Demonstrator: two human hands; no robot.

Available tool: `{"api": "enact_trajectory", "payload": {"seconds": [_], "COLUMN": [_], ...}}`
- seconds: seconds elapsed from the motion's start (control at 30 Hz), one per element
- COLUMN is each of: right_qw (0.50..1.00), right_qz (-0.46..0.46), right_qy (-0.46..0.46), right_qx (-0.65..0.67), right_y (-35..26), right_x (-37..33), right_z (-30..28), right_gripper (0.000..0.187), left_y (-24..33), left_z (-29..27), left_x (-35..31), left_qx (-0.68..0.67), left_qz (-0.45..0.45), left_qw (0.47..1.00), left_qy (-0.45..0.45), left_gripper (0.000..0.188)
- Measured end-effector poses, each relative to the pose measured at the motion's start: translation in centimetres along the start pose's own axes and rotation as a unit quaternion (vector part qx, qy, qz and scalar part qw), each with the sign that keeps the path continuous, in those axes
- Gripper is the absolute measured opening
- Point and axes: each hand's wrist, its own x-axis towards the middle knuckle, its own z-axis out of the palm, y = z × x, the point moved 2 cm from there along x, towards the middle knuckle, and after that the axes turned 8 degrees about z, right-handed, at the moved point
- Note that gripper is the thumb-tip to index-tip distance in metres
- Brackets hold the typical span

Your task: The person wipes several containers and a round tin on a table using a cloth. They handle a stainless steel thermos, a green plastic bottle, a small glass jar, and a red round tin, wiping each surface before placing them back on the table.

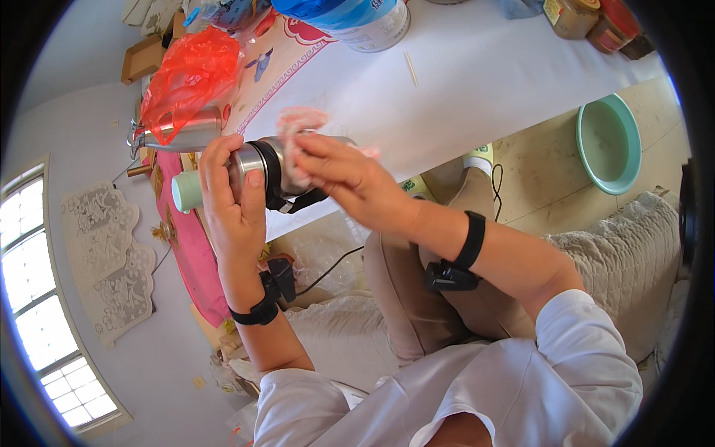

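A metal thermos flask (244, 161) with a black band and handle lies tilted on its side above the table's near edge. Its mint-green cap (188, 191) points left. My left hand (237, 182) is wrapped round the neck end, thumb on the near side. My right hand (365, 186) pinches a crumpled pink-and-white cloth (299, 119) and presses it against the flask's body. Cloth and fingers hide part of the body, and the cloth's edges are blurred.
A white-covered table (477, 89) holds a red plastic bag (195, 74), a metal pitcher (199, 130), a blue-and-white tub (369, 30), a thin stick (411, 68) and several jars (572, 18). A green basin (633, 141) stands on the floor at right, near a quilted sofa (611, 246).
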Motion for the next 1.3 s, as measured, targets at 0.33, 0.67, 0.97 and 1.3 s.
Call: {"api": "enact_trajectory", "payload": {"seconds": [0.33, 0.67, 0.97, 1.3], "right_qw": [0.919, 0.911, 0.913, 0.938], "right_qz": [0.363, 0.389, -0.131, 0.344], "right_qy": [-0.082, -0.119, 0.048, 0.008], "right_qx": [0.126, 0.069, -0.384, -0.048], "right_y": [0.3, 3.6, 1.8, 1.2], "right_x": [5.7, 2.8, 0.3, 0.5], "right_z": [-0.4, -2.5, -6.9, -6.4], "right_gripper": [0.029, 0.034, 0.017, 0.024], "left_y": [0.4, -0.1, -1.0, -1.5], "left_z": [0.3, -0.2, -1.2, -1.2], "left_x": [0.2, 0.1, -2.4, -10.3], "left_qx": [0.003, -0.014, 0.035, 0.001], "left_qz": [-0.023, 0.005, 0.004, 0.029], "left_qw": [1.000, 1.000, 0.999, 0.989], "left_qy": [0.015, 0.005, 0.032, 0.148], "left_gripper": [0.034, 0.036, 0.060, 0.065]}}
